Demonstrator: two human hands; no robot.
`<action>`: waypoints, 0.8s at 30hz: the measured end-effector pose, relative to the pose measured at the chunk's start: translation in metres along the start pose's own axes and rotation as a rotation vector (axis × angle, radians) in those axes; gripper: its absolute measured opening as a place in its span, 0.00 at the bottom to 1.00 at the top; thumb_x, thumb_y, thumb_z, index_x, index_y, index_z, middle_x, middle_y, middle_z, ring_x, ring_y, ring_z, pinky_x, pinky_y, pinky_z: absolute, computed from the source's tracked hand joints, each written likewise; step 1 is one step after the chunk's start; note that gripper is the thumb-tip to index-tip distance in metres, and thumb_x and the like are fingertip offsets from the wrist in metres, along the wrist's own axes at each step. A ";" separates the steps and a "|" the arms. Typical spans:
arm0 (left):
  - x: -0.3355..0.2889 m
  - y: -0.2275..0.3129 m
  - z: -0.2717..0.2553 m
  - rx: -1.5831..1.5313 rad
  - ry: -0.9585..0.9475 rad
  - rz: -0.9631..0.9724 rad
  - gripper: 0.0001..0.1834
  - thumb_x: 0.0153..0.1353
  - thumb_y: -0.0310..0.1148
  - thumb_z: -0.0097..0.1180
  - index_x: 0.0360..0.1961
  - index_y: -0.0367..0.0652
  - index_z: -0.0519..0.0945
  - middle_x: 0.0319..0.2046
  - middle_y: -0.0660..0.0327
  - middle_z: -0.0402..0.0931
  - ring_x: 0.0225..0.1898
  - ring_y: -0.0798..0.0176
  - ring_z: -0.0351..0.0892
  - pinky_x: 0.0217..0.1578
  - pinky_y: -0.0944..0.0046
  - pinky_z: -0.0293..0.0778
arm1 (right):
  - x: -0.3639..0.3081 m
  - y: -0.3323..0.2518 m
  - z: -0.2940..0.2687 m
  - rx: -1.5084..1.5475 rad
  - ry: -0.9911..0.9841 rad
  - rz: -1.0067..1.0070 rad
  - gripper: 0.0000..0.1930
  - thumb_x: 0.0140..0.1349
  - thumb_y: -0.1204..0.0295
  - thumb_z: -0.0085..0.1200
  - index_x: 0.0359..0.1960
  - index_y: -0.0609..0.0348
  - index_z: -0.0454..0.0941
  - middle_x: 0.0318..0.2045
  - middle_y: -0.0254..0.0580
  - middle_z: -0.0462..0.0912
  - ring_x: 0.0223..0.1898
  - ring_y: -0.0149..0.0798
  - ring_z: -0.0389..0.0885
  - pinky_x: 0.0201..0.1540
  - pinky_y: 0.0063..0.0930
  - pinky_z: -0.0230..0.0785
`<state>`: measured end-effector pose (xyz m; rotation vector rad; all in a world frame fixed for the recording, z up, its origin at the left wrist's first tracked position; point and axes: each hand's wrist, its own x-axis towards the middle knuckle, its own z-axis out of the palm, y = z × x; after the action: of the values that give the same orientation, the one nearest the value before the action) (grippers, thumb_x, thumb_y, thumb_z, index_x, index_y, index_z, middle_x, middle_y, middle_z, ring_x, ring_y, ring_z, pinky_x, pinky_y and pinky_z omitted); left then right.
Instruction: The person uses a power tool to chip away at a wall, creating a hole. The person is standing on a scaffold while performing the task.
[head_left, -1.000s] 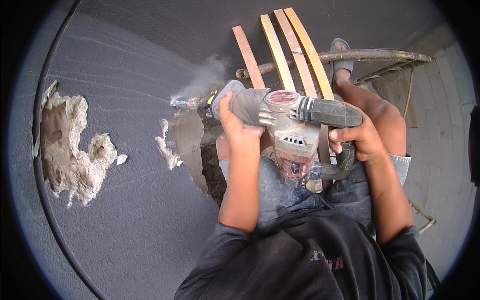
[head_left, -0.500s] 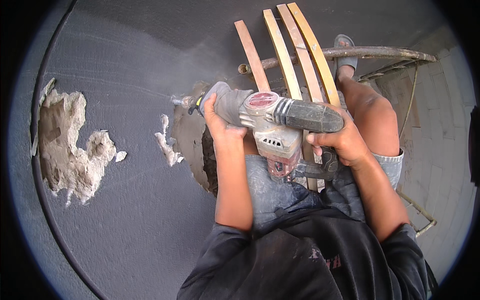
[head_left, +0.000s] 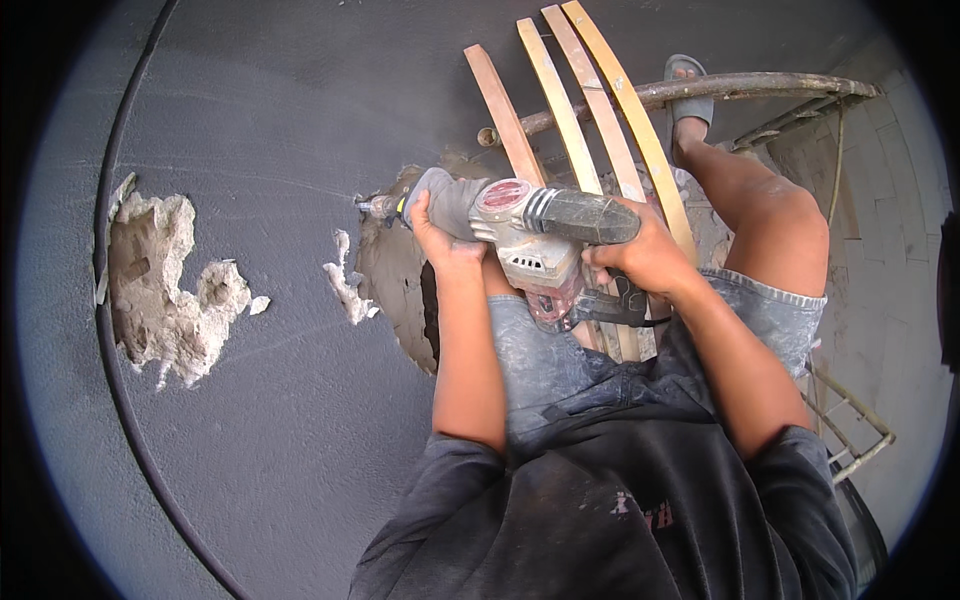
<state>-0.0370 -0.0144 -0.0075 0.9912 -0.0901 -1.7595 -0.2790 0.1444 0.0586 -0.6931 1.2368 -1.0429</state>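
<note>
A dusty grey-and-red rotary hammer [head_left: 535, 255] lies level across my lap, its bit end pointing left at the dark grey wall [head_left: 270, 420]. My left hand [head_left: 445, 235] is wrapped around the grey front sleeve, just behind the chuck [head_left: 382, 207]. At the back, my right hand [head_left: 645, 250] grips the rear handle beside the black rounded housing. The chuck end sits at the upper edge of a broken-out hole [head_left: 395, 280]; the tip's exact contact is hard to make out. My left forearm partly covers the hole's lower right side.
Several wooden strips [head_left: 510, 115] rest across a rusty metal pipe [head_left: 740, 90], where my sandalled foot [head_left: 688, 105] is. Left on the wall are a large chipped patch [head_left: 165, 290], a smaller one [head_left: 348, 280] and a black cable [head_left: 120, 390]. A metal frame [head_left: 860, 450] stands lower right.
My right hand and the hammer's rear end have shifted left, closer to the wall. The view has moved a little, so the wall patches appear farther right. Both hands keep their grip.
</note>
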 end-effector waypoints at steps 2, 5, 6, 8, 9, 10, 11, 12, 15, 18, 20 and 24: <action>-0.011 -0.008 0.005 0.052 0.028 -0.004 0.37 0.57 0.52 0.62 0.61 0.36 0.74 0.51 0.50 0.79 0.54 0.45 0.80 0.59 0.40 0.76 | -0.009 0.011 -0.012 0.044 -0.035 -0.005 0.26 0.55 0.88 0.61 0.58 0.70 0.74 0.31 0.43 0.84 0.26 0.33 0.82 0.31 0.28 0.75; -0.029 -0.018 0.006 0.074 0.049 0.027 0.37 0.57 0.53 0.62 0.60 0.36 0.74 0.50 0.50 0.80 0.52 0.45 0.81 0.58 0.40 0.77 | -0.036 0.016 -0.017 0.068 -0.120 -0.026 0.31 0.56 0.88 0.57 0.64 0.70 0.69 0.35 0.45 0.85 0.30 0.34 0.83 0.34 0.29 0.77; -0.039 -0.022 0.003 0.069 0.025 -0.008 0.36 0.57 0.53 0.62 0.59 0.36 0.75 0.50 0.50 0.80 0.52 0.45 0.81 0.57 0.40 0.78 | -0.048 0.014 -0.018 0.098 -0.097 -0.034 0.30 0.55 0.88 0.58 0.64 0.70 0.70 0.35 0.45 0.85 0.31 0.33 0.84 0.34 0.28 0.77; -0.056 -0.037 -0.002 0.059 -0.016 -0.078 0.35 0.57 0.53 0.62 0.58 0.37 0.76 0.49 0.51 0.81 0.51 0.45 0.82 0.56 0.40 0.78 | -0.074 0.008 -0.025 0.157 -0.054 -0.041 0.30 0.54 0.86 0.60 0.62 0.72 0.73 0.34 0.43 0.86 0.32 0.32 0.85 0.35 0.26 0.78; -0.061 -0.050 -0.006 0.092 -0.019 -0.065 0.33 0.57 0.53 0.62 0.54 0.37 0.78 0.47 0.52 0.82 0.49 0.45 0.83 0.55 0.42 0.80 | -0.083 0.010 -0.033 0.173 -0.059 -0.048 0.30 0.53 0.87 0.59 0.62 0.72 0.73 0.35 0.44 0.86 0.32 0.32 0.85 0.36 0.26 0.79; -0.064 -0.061 -0.009 0.062 0.006 -0.125 0.31 0.57 0.53 0.61 0.53 0.38 0.79 0.46 0.52 0.82 0.48 0.46 0.84 0.54 0.43 0.81 | -0.091 0.014 -0.043 0.189 -0.065 -0.054 0.31 0.52 0.87 0.59 0.62 0.72 0.73 0.35 0.44 0.86 0.33 0.32 0.85 0.36 0.26 0.79; -0.070 -0.074 -0.007 0.063 0.003 -0.139 0.31 0.57 0.53 0.61 0.53 0.38 0.78 0.46 0.52 0.82 0.48 0.46 0.84 0.54 0.43 0.81 | -0.098 0.016 -0.052 0.203 -0.061 -0.067 0.31 0.51 0.87 0.58 0.62 0.72 0.74 0.35 0.45 0.86 0.33 0.32 0.85 0.36 0.27 0.79; -0.075 -0.082 -0.006 0.064 0.000 -0.153 0.31 0.57 0.53 0.61 0.53 0.39 0.78 0.45 0.52 0.83 0.47 0.46 0.84 0.53 0.43 0.81 | -0.103 0.016 -0.056 0.220 -0.059 -0.052 0.31 0.50 0.87 0.58 0.61 0.72 0.74 0.35 0.45 0.86 0.33 0.33 0.85 0.37 0.27 0.79; -0.087 -0.084 0.005 0.047 0.000 -0.173 0.34 0.55 0.52 0.64 0.56 0.37 0.76 0.49 0.52 0.80 0.51 0.46 0.82 0.57 0.41 0.78 | -0.115 0.017 -0.066 0.243 -0.060 -0.043 0.30 0.49 0.87 0.57 0.60 0.72 0.75 0.35 0.45 0.86 0.32 0.33 0.85 0.37 0.27 0.79; -0.100 -0.077 0.028 0.106 -0.070 -0.098 0.35 0.55 0.51 0.64 0.57 0.38 0.76 0.49 0.52 0.80 0.51 0.46 0.82 0.57 0.41 0.78 | -0.117 0.019 -0.071 0.245 -0.076 -0.100 0.29 0.51 0.87 0.59 0.59 0.72 0.75 0.34 0.46 0.86 0.32 0.34 0.85 0.37 0.27 0.78; -0.107 -0.068 0.035 0.089 -0.013 -0.076 0.35 0.55 0.51 0.64 0.58 0.38 0.75 0.49 0.51 0.80 0.51 0.46 0.82 0.57 0.41 0.78 | -0.118 0.015 -0.069 0.271 -0.088 -0.124 0.29 0.52 0.86 0.60 0.59 0.72 0.74 0.34 0.46 0.86 0.31 0.34 0.84 0.36 0.27 0.78; -0.120 -0.053 0.048 0.099 0.047 -0.009 0.32 0.57 0.49 0.63 0.57 0.39 0.75 0.45 0.48 0.81 0.47 0.44 0.84 0.51 0.39 0.82 | -0.122 0.013 -0.061 0.337 -0.120 -0.125 0.28 0.53 0.86 0.62 0.59 0.72 0.74 0.33 0.44 0.85 0.31 0.33 0.84 0.35 0.27 0.78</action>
<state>-0.0974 0.0877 0.0655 1.1055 -0.1439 -1.7531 -0.3345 0.2671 0.0840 -0.5661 0.8943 -1.2584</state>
